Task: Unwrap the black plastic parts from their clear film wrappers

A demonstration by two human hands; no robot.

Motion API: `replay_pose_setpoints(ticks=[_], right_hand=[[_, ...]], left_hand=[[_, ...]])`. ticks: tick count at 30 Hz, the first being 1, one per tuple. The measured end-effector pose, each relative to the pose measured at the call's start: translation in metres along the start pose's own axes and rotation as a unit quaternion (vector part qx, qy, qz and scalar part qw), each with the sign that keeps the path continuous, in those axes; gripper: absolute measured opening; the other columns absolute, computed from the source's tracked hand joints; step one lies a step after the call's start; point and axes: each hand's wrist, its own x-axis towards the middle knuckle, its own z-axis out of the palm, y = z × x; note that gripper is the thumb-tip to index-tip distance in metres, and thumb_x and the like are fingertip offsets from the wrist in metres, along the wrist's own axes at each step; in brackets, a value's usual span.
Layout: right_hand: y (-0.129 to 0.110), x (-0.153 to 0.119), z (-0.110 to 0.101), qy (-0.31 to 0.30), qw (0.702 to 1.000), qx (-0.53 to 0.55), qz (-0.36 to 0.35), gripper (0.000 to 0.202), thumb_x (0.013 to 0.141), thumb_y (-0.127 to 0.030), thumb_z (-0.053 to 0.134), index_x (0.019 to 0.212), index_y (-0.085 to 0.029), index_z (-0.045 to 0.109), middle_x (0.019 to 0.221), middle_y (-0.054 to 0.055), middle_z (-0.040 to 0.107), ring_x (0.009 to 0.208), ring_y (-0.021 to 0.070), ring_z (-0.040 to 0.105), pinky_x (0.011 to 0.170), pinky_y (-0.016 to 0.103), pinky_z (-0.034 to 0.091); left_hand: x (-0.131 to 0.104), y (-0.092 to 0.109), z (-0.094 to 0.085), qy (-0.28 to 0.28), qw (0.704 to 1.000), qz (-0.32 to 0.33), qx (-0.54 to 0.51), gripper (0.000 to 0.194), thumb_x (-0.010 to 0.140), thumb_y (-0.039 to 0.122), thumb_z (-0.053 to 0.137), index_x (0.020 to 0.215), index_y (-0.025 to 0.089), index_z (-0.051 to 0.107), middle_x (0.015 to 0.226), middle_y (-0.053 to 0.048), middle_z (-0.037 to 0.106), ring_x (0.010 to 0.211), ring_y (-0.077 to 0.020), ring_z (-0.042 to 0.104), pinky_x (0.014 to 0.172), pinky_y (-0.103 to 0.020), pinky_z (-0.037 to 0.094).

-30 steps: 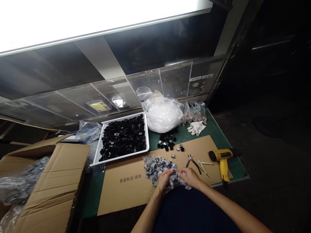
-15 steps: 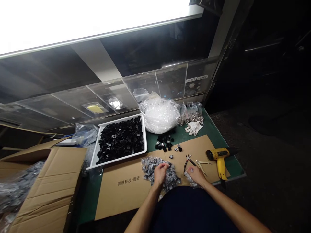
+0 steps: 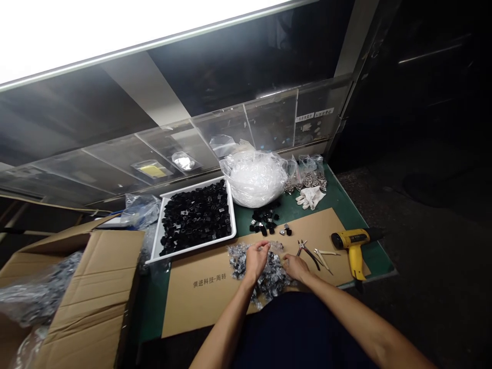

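My left hand (image 3: 256,262) is over the pile of small dark parts in clear plastic bags (image 3: 273,279), its thumb and fingertips pinched together. A small clear plastic bag (image 3: 274,246) shows at those fingertips. At the right edge of the pile is my right hand (image 3: 295,268), fingers curled and pointing left; what they hold is too small to make out. Beneath the pile lies a flat cardboard sheet (image 3: 196,307). Just right of my right hand rest dark-handled pliers (image 3: 309,255) and light-handled pliers (image 3: 324,260).
A white tray (image 3: 232,220) of black parts stands at the back left. Behind the cardboard are loose black parts (image 3: 265,223), a large clear bag (image 3: 255,179), small bags of metal pieces (image 3: 313,177) and white gloves (image 3: 309,197). A yellow heat gun (image 3: 355,253) lies right; an open carton (image 3: 103,277), left.
My right hand has moved left from beside the pliers to the pile's edge, close to my left hand. The clear bag now shows at my left fingertips. The view has shifted slightly.
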Motion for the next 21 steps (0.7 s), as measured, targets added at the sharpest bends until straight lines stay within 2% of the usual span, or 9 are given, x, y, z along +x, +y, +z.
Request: replay_pose_setpoints(ticks=[2, 5, 8, 11, 13, 16, 18, 21], right_hand=[[-0.005, 0.006, 0.001, -0.010, 0.999, -0.031, -0.015, 0.034, 0.084, -0.028, 0.051, 0.117, -0.024, 0.062, 0.104, 0.010, 0.071, 0.098, 0.0240, 0.066, 0.080, 0.030, 0.045], [-0.010, 0.016, 0.002, -0.024, 0.996, -0.073, -0.040, 0.036, 0.085, -0.023, 0.050, 0.119, -0.024, 0.061, 0.104, 0.011, 0.071, 0.099, 0.0246, 0.065, 0.083, 0.031, 0.044], [-0.016, 0.025, 0.002, -0.040, 0.992, -0.103, -0.066, 0.045, 0.084, -0.017, 0.049, 0.127, -0.025, 0.056, 0.104, 0.012, 0.071, 0.100, 0.0261, 0.065, 0.085, 0.034, 0.044], [-0.019, 0.030, 0.002, -0.054, 0.988, -0.118, -0.088, 0.046, 0.084, -0.015, 0.049, 0.128, -0.025, 0.057, 0.104, 0.013, 0.071, 0.100, 0.0270, 0.065, 0.087, 0.035, 0.044], [-0.019, 0.030, 0.001, -0.055, 0.987, -0.120, -0.096, 0.040, 0.085, -0.016, 0.049, 0.122, -0.023, 0.062, 0.104, 0.014, 0.071, 0.101, 0.0271, 0.065, 0.087, 0.035, 0.044], [-0.014, 0.023, -0.004, -0.037, 0.988, -0.108, -0.103, 0.033, 0.087, -0.019, 0.049, 0.115, -0.020, 0.065, 0.106, 0.014, 0.070, 0.101, 0.0266, 0.065, 0.088, 0.033, 0.044], [-0.009, 0.015, -0.011, -0.019, 0.990, -0.091, -0.109, 0.034, 0.088, -0.021, 0.048, 0.120, -0.021, 0.062, 0.111, 0.012, 0.069, 0.104, 0.0247, 0.064, 0.090, 0.031, 0.044], [-0.005, -0.001, -0.024, 0.005, 0.990, -0.065, -0.127, 0.039, 0.090, -0.023, 0.046, 0.127, -0.025, 0.056, 0.121, 0.006, 0.066, 0.109, 0.0205, 0.062, 0.094, 0.026, 0.042]], left_hand=[[-0.006, 0.009, -0.006, 0.011, 1.000, 0.010, 0.003, 0.026, 0.077, 0.040, 0.061, 0.086, 0.018, 0.073, 0.090, -0.007, 0.073, 0.083, -0.0211, 0.064, 0.082, -0.032, 0.046], [-0.016, 0.013, -0.018, 0.029, 0.996, -0.040, -0.070, 0.024, 0.079, 0.038, 0.057, 0.086, 0.017, 0.067, 0.092, -0.006, 0.071, 0.065, -0.0152, 0.059, 0.064, -0.026, 0.046], [-0.026, -0.001, -0.031, 0.046, 0.983, -0.120, -0.133, 0.020, 0.078, 0.035, 0.051, 0.079, 0.017, 0.059, 0.074, -0.001, 0.065, 0.052, -0.0111, 0.049, 0.050, -0.022, 0.038], [-0.040, -0.023, -0.042, 0.046, 0.975, -0.168, -0.138, 0.018, 0.076, 0.032, 0.049, 0.083, 0.019, 0.059, 0.057, 0.005, 0.053, 0.049, -0.0104, 0.044, 0.047, -0.020, 0.032], [-0.049, -0.035, -0.046, 0.032, 0.972, -0.191, -0.130, 0.022, 0.075, 0.033, 0.049, 0.086, 0.019, 0.062, 0.055, 0.005, 0.052, 0.049, -0.0112, 0.045, 0.048, -0.020, 0.032], [-0.057, -0.050, -0.042, -0.003, 0.963, -0.242, -0.122, 0.033, 0.077, 0.047, 0.050, 0.076, 0.017, 0.063, 0.051, 0.002, 0.056, 0.052, -0.0147, 0.052, 0.052, -0.023, 0.037], [-0.057, -0.057, -0.034, -0.024, 0.955, -0.269, -0.122, 0.040, 0.075, 0.056, 0.054, 0.072, 0.017, 0.062, 0.047, 0.002, 0.055, 0.049, -0.0152, 0.051, 0.052, -0.024, 0.038], [-0.050, -0.063, -0.019, -0.041, 0.963, -0.244, -0.106, 0.042, 0.068, 0.057, 0.065, 0.077, 0.016, 0.066, 0.051, 0.003, 0.055, 0.048, -0.0127, 0.048, 0.053, -0.023, 0.036]])
